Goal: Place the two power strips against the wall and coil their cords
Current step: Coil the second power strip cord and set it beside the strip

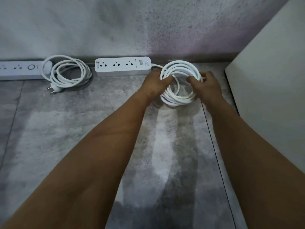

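Observation:
Two white power strips lie along the foot of the grey wall [148, 30]. The left strip [19, 70] is cut off by the frame edge; its coiled cord [69, 73] lies beside it with the plug [55, 90] toward me. The middle strip [123, 66] has three sockets facing up. Its white cord is wound into a coil [179, 66] just to its right. My left hand [155, 83] grips the coil's left side. My right hand [206, 85] grips its right side. The coil's lower loops [178, 98] rest near the floor.
The floor [66, 138] is grey mottled tile with a seam running toward me on the right. A pale cabinet or panel [272, 80] stands close on the right, just past my right hand.

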Demonstrator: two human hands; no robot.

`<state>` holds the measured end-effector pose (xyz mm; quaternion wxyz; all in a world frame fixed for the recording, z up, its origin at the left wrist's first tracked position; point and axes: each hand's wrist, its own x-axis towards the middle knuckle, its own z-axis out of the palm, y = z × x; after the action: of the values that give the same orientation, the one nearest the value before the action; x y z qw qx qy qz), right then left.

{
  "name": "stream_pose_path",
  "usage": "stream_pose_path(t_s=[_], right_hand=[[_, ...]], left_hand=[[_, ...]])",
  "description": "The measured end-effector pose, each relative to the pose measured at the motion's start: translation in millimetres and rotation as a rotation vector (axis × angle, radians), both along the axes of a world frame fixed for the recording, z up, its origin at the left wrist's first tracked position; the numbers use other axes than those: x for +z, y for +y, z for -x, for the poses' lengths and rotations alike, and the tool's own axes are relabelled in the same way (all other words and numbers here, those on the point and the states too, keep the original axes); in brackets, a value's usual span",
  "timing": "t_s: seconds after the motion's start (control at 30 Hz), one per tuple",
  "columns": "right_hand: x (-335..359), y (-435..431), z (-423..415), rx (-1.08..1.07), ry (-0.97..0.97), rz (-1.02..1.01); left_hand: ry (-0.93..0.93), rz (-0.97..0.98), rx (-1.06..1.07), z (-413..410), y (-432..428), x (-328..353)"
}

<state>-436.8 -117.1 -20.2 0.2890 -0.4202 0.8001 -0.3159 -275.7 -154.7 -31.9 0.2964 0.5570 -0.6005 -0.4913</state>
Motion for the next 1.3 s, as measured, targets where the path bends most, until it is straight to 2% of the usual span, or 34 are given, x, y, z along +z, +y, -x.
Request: stream_pose_path(t_s=[0.1,0.17,0.3,0.4,0.5,0.53,0.6,0.7,1.0,1.3], right_hand=[[0.4,-5.2,4.5,0.119,0.187,-0.079],[4.6,-8.3,6.1,0.196,0.243,-0.174],[-0.6,-10.2,-0.7,0.129,0.075,-0.162],[-14.7,-8.3,-10.1,0.048,0.022,-0.125],[-22.8,-9.8,-21.1,-0.017,-0.02,-0.082],[-24.6,-11.3,-24.9,-0.029,-0.018,-0.074],[-24.4,-14.4,-31.5,-0.046,0.005,-0.081],[-27.0,-22.9,-34.7,-0.082,0.048,-0.119],[-35.9,-48.5,-32.0,-0.181,0.103,-0.21],[-49.8,-72.8,-31.0,-0.148,0.248,-0.277]], left_hand=[[-0.013,0.018,-0.037,-3.2,-5.7,3.1],[-0.02,0.027,-0.021,-4.4,-10.8,0.6],[-0.019,0.104,0.023,-1.9,-19.9,-0.4],[-0.096,0.175,0.181,-4.4,-24.2,-4.3],[-0.399,0.363,0.228,-23.8,-22.2,-19.1],[-0.509,0.353,0.217,-31.7,-21.3,-24.5],[-0.671,0.216,0.147,-43.8,-18.2,-36.2],[-0.806,0.138,0.03,-52.6,-13.9,-51.1],[-0.913,0.272,0.002,-65.9,-13.7,-72.4],[-0.926,0.306,0.07,-58.2,-8.9,-77.1]])
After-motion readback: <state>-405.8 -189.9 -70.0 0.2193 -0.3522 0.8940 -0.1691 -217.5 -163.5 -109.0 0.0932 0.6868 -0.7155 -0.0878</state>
